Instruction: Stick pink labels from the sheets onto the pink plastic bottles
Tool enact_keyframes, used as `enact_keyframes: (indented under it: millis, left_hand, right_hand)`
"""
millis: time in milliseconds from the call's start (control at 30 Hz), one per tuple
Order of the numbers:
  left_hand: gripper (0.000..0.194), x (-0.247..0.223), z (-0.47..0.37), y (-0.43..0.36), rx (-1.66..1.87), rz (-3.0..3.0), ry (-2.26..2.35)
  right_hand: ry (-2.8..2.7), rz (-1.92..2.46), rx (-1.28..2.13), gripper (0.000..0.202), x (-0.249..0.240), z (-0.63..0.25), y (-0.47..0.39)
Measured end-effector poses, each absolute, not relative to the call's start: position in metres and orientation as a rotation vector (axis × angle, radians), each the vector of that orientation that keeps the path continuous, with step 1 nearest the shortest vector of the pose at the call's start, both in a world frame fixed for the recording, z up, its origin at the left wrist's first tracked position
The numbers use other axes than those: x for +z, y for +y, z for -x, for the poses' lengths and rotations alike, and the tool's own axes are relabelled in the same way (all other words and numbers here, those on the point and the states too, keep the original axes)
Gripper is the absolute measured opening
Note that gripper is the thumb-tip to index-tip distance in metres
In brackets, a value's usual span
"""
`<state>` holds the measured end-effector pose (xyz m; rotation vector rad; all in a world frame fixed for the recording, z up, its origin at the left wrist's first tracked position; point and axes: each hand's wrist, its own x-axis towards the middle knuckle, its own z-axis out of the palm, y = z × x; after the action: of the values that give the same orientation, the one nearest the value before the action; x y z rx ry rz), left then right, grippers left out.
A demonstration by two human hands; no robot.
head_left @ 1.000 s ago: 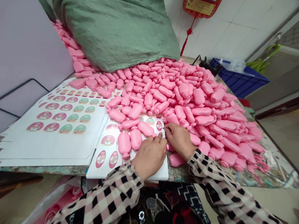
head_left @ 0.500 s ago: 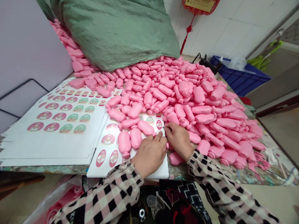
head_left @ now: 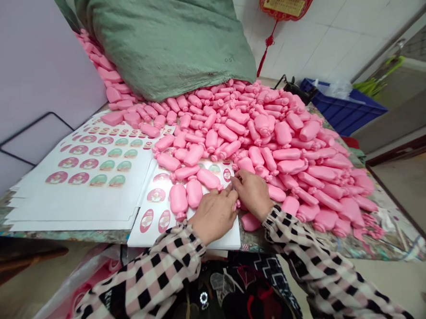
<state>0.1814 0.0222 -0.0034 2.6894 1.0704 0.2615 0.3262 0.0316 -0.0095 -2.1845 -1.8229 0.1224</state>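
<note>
My left hand (head_left: 215, 215) rests over the right part of a white sticker sheet (head_left: 143, 237), its fingers curled and close together. A bit of pink shows past its fingertips, but what lies under them is hidden. Close by, my right hand (head_left: 253, 194) has its thumb and fingers drawn together at the sheet's right edge, beside an oval pink sticker (head_left: 227, 175). Whatever those fingertips pinch is too small to make out. Two small pink bottles (head_left: 194, 193) lie left of my left hand on the sheet, and another pink bottle (head_left: 209, 178) lies just above it.
A large heap of pink bottles (head_left: 283, 135) spreads over the table from a green sack (head_left: 162, 41). Stacked sticker sheets (head_left: 87, 209) lie at the left, near a black wire frame (head_left: 8, 140). A blue crate (head_left: 346, 107) stands behind at the right.
Both hands stay at nearly the same place on the sheet, their fingertips shifting slightly. The view has moved a little, so the sheets on the left appear farther right.
</note>
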Motion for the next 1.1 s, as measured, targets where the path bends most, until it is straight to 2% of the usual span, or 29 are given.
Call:
enact_keyframes:
  millis: [167, 467, 1100]
  left_hand:
    - [0.021, -0.002, -0.182, 0.023, 0.248, -2.679, 1.075]
    - [0.016, -0.006, -0.181, 0.023, 0.298, -2.683, 1.066]
    - [0.021, -0.004, -0.18, 0.021, 0.259, -2.693, 1.071]
  right_hand:
    - [-1.746, 2.219, 0.123, 0.02, -0.006, -0.326, 0.036]
    - [-1.489, 2.131, 0.347, 0.019, -0.009, -0.33, 0.04]
    - [-1.161, 1.702, 0.87, 0.027, 0.008, -0.34, 0.038]
